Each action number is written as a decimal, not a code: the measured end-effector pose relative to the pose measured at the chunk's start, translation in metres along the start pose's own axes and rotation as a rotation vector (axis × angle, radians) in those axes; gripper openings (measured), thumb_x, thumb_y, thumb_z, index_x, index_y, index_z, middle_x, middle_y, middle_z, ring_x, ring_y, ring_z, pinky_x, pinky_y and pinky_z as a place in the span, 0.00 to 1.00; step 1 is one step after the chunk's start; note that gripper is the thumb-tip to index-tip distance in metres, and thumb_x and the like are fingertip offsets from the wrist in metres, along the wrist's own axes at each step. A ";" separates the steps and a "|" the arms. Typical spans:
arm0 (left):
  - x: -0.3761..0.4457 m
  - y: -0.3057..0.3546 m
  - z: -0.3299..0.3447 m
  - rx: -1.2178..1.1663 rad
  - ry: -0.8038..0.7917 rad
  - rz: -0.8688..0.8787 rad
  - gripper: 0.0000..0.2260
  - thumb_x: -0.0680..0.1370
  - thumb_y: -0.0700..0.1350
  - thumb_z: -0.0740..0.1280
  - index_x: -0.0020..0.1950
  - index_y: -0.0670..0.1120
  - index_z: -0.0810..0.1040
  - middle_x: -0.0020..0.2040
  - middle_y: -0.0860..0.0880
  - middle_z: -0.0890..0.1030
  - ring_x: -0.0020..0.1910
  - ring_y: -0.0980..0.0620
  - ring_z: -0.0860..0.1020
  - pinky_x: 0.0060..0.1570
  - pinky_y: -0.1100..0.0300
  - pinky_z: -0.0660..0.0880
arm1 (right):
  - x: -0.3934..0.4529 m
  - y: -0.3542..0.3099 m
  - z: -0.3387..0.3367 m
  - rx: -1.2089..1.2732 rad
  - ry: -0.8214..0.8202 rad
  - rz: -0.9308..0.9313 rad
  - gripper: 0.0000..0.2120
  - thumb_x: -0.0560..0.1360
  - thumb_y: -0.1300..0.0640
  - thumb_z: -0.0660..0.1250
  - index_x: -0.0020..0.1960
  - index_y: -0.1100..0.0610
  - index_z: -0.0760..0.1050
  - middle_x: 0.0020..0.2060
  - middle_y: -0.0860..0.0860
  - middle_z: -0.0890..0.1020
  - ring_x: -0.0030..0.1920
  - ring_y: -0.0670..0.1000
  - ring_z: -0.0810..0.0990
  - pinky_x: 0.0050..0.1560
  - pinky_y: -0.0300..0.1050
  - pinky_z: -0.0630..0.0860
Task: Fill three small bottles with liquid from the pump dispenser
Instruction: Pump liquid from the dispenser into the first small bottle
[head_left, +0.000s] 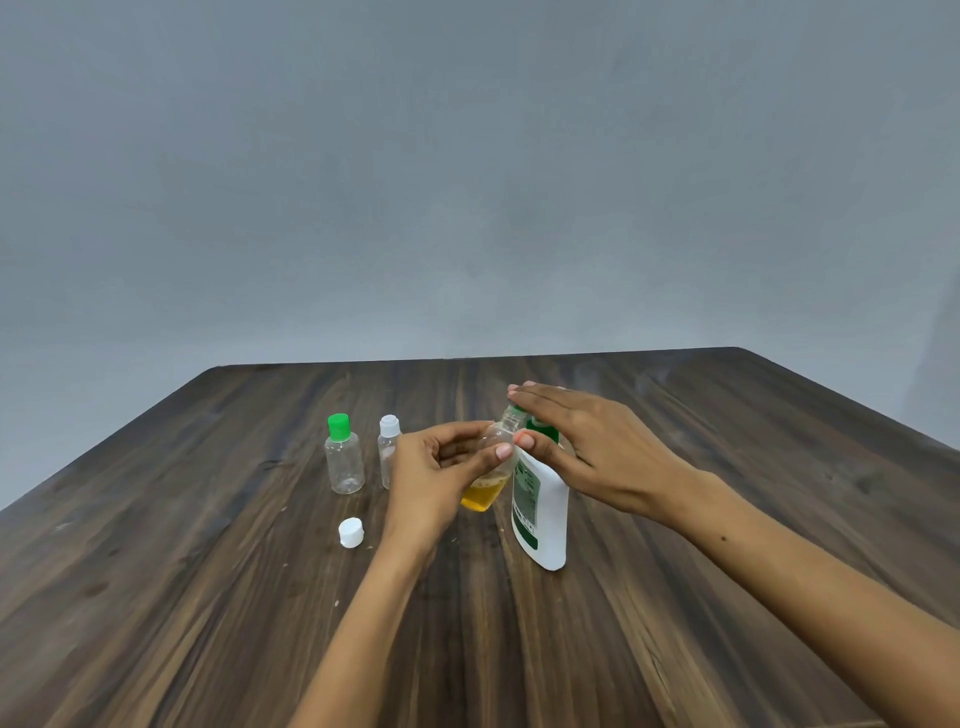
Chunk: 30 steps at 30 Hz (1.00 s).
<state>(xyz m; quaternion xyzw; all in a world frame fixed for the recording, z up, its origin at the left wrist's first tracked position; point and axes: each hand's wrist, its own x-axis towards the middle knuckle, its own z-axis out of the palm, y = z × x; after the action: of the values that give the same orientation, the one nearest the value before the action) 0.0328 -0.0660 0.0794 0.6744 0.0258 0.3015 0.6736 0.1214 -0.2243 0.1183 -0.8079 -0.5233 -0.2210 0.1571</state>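
My left hand (441, 467) grips a small clear bottle (485, 491), tilted, with yellow liquid in its bottom and its mouth up by the dispenser's nozzle. My right hand (582, 447) lies flat with straight fingers on the pump head of the white dispenser (543, 519), which has a green label and stands on the table. Two more small clear bottles stand upright to the left: one with a green cap (344, 454), one with a white cap (388, 449) partly behind my left hand. A loose white cap (351, 532) lies on the table.
The dark wooden table (208, 597) runs from the near edge to a far edge below a plain grey wall (467, 182).
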 end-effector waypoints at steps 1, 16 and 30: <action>0.000 0.000 0.000 0.005 0.004 0.000 0.11 0.68 0.37 0.76 0.48 0.46 0.84 0.43 0.50 0.87 0.44 0.54 0.85 0.42 0.67 0.78 | 0.001 0.000 -0.002 0.003 0.000 0.005 0.39 0.74 0.30 0.38 0.72 0.53 0.66 0.70 0.47 0.69 0.71 0.43 0.63 0.67 0.39 0.62; -0.001 0.001 0.000 0.038 0.036 0.015 0.20 0.63 0.46 0.76 0.53 0.43 0.84 0.47 0.48 0.86 0.47 0.54 0.85 0.45 0.66 0.79 | 0.003 0.000 -0.005 0.017 0.019 0.005 0.38 0.74 0.31 0.41 0.71 0.53 0.68 0.69 0.46 0.70 0.70 0.43 0.64 0.63 0.35 0.60; 0.001 0.000 -0.006 0.074 0.042 0.013 0.18 0.63 0.47 0.76 0.52 0.47 0.83 0.47 0.50 0.86 0.48 0.55 0.84 0.46 0.65 0.80 | 0.007 -0.001 -0.006 -0.014 0.006 0.006 0.38 0.74 0.31 0.41 0.73 0.53 0.64 0.72 0.46 0.66 0.72 0.43 0.61 0.67 0.37 0.58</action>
<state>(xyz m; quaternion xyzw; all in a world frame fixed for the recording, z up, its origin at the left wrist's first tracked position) 0.0310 -0.0605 0.0789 0.6925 0.0469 0.3188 0.6455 0.1220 -0.2217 0.1268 -0.8098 -0.5190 -0.2265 0.1536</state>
